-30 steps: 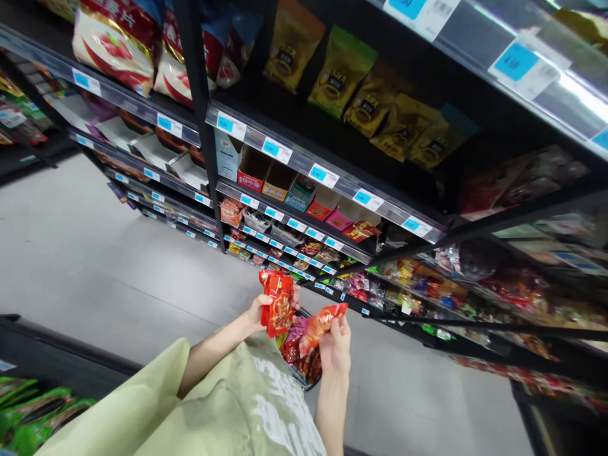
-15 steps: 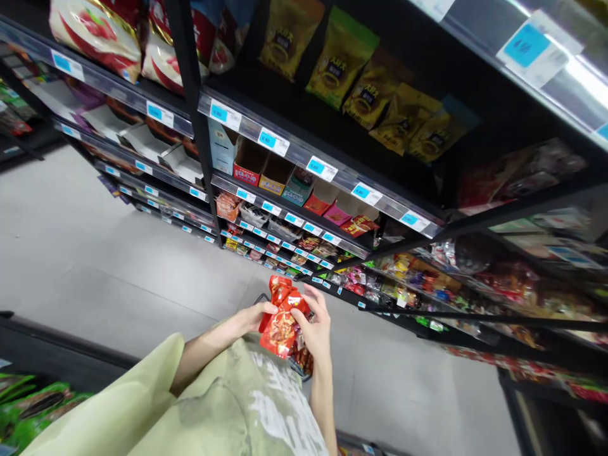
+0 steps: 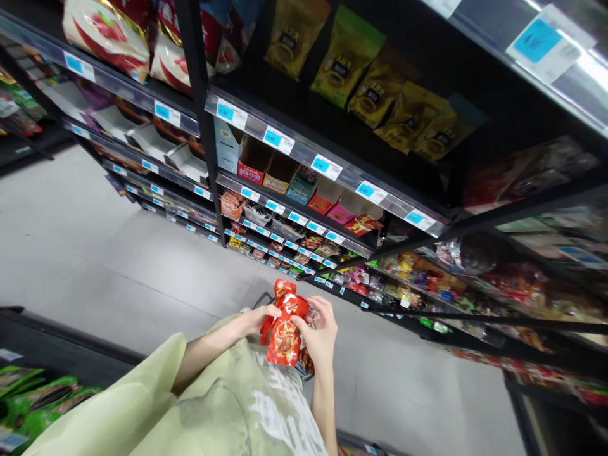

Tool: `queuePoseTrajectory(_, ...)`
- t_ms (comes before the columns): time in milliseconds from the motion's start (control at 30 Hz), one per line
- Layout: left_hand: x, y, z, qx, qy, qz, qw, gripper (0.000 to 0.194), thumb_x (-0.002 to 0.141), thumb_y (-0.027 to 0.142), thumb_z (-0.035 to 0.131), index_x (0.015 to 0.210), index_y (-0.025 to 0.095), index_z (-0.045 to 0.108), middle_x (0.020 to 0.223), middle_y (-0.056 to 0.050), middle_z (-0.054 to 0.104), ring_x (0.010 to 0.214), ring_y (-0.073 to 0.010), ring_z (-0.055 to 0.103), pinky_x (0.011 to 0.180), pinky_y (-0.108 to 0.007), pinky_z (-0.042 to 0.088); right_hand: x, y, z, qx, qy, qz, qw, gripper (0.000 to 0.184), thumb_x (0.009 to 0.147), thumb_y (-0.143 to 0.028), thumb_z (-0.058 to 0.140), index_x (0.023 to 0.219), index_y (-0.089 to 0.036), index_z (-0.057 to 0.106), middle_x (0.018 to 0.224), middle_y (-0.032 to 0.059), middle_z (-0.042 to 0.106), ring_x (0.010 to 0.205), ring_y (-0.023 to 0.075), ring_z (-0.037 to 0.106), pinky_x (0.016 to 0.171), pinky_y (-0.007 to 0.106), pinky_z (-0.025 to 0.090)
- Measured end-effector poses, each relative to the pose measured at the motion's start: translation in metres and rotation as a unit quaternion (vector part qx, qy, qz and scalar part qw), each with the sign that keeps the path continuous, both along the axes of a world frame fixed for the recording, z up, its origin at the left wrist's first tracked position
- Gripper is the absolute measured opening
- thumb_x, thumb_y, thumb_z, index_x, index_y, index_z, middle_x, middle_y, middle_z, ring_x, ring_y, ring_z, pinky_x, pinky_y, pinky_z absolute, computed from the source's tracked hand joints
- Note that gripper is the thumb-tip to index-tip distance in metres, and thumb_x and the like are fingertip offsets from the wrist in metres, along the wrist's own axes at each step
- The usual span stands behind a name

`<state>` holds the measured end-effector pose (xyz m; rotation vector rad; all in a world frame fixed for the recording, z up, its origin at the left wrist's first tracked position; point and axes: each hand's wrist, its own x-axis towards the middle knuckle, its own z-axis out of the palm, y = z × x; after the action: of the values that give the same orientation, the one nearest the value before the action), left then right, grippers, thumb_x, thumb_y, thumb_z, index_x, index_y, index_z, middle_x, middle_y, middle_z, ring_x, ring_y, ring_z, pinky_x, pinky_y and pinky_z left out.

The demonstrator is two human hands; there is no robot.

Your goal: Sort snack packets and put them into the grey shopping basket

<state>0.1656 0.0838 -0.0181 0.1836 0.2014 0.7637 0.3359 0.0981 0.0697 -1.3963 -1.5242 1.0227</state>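
Red snack packets [image 3: 286,339] with a food picture are held in front of my body, between both hands. My left hand [image 3: 264,315] grips the packets from the left, its thumb on the front. From the right, my right hand [image 3: 319,329] pinches the front packet with thumb and fingers. Another red packet sticks up behind the front one. Below them shows part of a dark basket [image 3: 263,299], mostly covered by the packets and my hands; dark reddish packs [image 3: 306,362] lie in it.
Tall black shelving [image 3: 327,142] stands ahead, with yellow snack bags [image 3: 349,57], small open boxes [image 3: 275,174] and price tags. Large white and red bags [image 3: 107,31] fill the upper left. Green packs [image 3: 47,405] sit on a shelf at lower left. Grey floor [image 3: 156,272] runs between.
The front red packet has turned more upright and shifted slightly right and down. My right hand has moved a little right. Both hands keep their hold.
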Motion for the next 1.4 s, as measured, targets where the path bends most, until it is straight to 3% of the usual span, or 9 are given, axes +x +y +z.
queuePoseTrajectory(200, -0.004, -0.004, 0.004, 0.003, 0.023, -0.042, 0.999, 0.059, 0.074, 0.031, 0.064, 0.129, 0.009, 0.061, 0.093, -0.013, 0.078, 0.083, -0.0278, 0.072, 0.080, -0.036, 0.050, 0.003, -0.014, -0.008, 0.014, 0.015, -0.046, 0.999, 0.050, 0.064, -0.034, 0.088, 0.108, -0.021, 0.068, 0.113, 0.0090, 0.057, 0.089, 0.0202, 0.061, 0.080, 0.037, 0.056)
queuePoseTrajectory(400, 0.004, -0.005, 0.004, -0.023, 0.031, -0.013, 0.999, 0.055, 0.075, 0.033, 0.065, 0.124, 0.008, 0.063, 0.090, -0.012, 0.078, 0.083, -0.0270, 0.072, 0.083, -0.036, 0.049, -0.003, -0.023, -0.008, 0.060, 0.015, -0.135, 0.989, 0.046, 0.062, -0.034, 0.089, 0.102, -0.021, 0.069, 0.115, 0.0092, 0.054, 0.092, 0.0205, 0.060, 0.082, 0.036, 0.055)
queuePoseTrajectory(567, 0.008, -0.010, 0.005, -0.045, 0.031, -0.001, 0.999, 0.047, 0.077, 0.037, 0.064, 0.115, 0.009, 0.066, 0.092, -0.011, 0.077, 0.086, -0.0254, 0.071, 0.085, -0.034, 0.049, -0.005, -0.031, -0.007, -0.050, 0.114, -0.130, 0.984, 0.055, 0.055, -0.031, 0.091, 0.104, -0.019, 0.068, 0.093, 0.0050, 0.064, 0.085, 0.0204, 0.063, 0.078, 0.035, 0.056)
queuePoseTrajectory(667, 0.009, -0.013, 0.011, -0.048, 0.019, 0.050, 0.997, 0.048, 0.079, 0.039, 0.060, 0.118, 0.011, 0.064, 0.099, -0.011, 0.076, 0.093, -0.0264, 0.069, 0.087, -0.034, 0.048, -0.004, -0.040, -0.010, -0.174, 0.217, -0.097, 0.956, 0.045, 0.053, -0.032, 0.091, 0.090, -0.021, 0.069, 0.080, 0.0011, 0.067, 0.070, 0.0173, 0.063, 0.067, 0.031, 0.054)
queuePoseTrajectory(767, 0.008, -0.011, 0.021, -0.031, 0.004, 0.100, 0.994, 0.048, 0.082, 0.039, 0.055, 0.120, 0.010, 0.062, 0.100, -0.010, 0.073, 0.094, -0.0271, 0.068, 0.084, -0.034, 0.048, -0.003, -0.049, -0.013, -0.244, 0.276, -0.046, 0.929, 0.040, 0.053, -0.035, 0.090, 0.083, -0.022, 0.068, 0.075, -0.0002, 0.069, 0.062, 0.0164, 0.063, 0.062, 0.030, 0.054)
queuePoseTrajectory(967, 0.000, 0.005, 0.031, -0.009, -0.030, 0.127, 0.991, 0.054, 0.075, 0.048, 0.065, 0.113, 0.009, 0.061, 0.082, -0.006, 0.066, 0.077, -0.0192, 0.064, 0.075, -0.029, 0.048, -0.010, -0.059, -0.013, -0.248, 0.245, 0.077, 0.934, 0.040, 0.060, -0.033, 0.089, 0.094, -0.021, 0.071, 0.094, 0.0052, 0.075, 0.086, 0.0232, 0.070, 0.079, 0.034, 0.057)
queuePoseTrajectory(1167, -0.006, 0.011, 0.027, -0.028, -0.007, 0.103, 0.994, 0.049, 0.078, 0.050, 0.063, 0.109, 0.011, 0.062, 0.082, -0.006, 0.064, 0.077, -0.0195, 0.065, 0.075, -0.030, 0.049, -0.018, -0.060, -0.008, -0.287, 0.143, 0.108, 0.941, 0.051, 0.059, -0.029, 0.089, 0.104, -0.020, 0.068, 0.101, 0.0061, 0.076, 0.090, 0.0249, 0.071, 0.082, 0.037, 0.058)
queuePoseTrajectory(1267, -0.012, 0.010, 0.024, -0.026, 0.001, 0.059, 0.998, 0.055, 0.079, 0.056, 0.059, 0.108, 0.009, 0.063, 0.077, -0.007, 0.065, 0.070, -0.0189, 0.063, 0.068, -0.029, 0.048, -0.009, -0.047, 0.011, -0.225, 0.110, 0.185, 0.950, 0.034, 0.068, -0.029, 0.084, 0.099, -0.020, 0.071, 0.095, 0.0062, 0.076, 0.087, 0.0249, 0.072, 0.081, 0.038, 0.058)
queuePoseTrajectory(1400, -0.024, 0.005, 0.018, -0.012, 0.036, -0.026, 0.999, 0.051, 0.077, 0.053, 0.064, 0.100, 0.008, 0.067, 0.074, -0.008, 0.068, 0.070, -0.0199, 0.064, 0.071, -0.031, 0.049, 0.015, -0.021, 0.052, -0.039, 0.013, 0.291, 0.956, 0.022, 0.079, -0.019, 0.072, 0.101, -0.024, 0.073, 0.113, 0.0084, 0.070, 0.102, 0.0250, 0.067, 0.094, 0.039, 0.052)
